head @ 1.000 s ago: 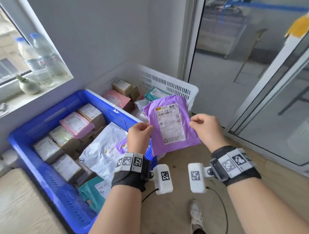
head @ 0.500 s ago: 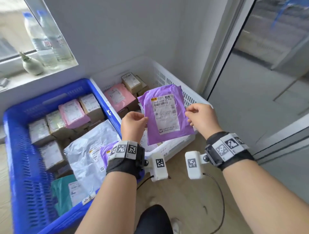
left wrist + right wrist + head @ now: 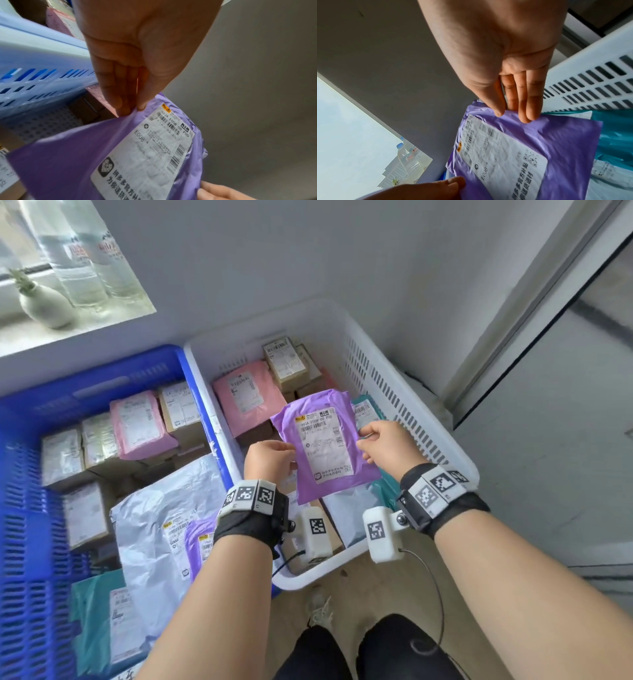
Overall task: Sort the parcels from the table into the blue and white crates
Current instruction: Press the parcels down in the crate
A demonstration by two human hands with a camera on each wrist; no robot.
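Observation:
A purple mailer bag (image 3: 325,446) with a white shipping label hangs above the white crate (image 3: 404,392), label facing me. My left hand (image 3: 270,462) pinches its left edge, and my right hand (image 3: 385,445) pinches its right edge. In the left wrist view the left hand (image 3: 133,109) nips the purple mailer bag (image 3: 82,151) at its top edge. The right hand (image 3: 510,113) in the right wrist view holds the purple mailer bag (image 3: 556,135) between thumb and fingers. The blue crate (image 3: 30,559) stands to the left, against the white one.
Both crates hold several parcels: pink bags (image 3: 245,400), cardboard boxes (image 3: 286,362), a grey bag (image 3: 164,518), teal bags (image 3: 368,412). Water bottles (image 3: 78,251) and a small vase (image 3: 42,302) stand on the windowsill. A wall is behind, a glass door to the right.
Both hands have carried the purple mailer forward, from beside the crates to over the white crate, and lower. My view has tilted down onto the crates.

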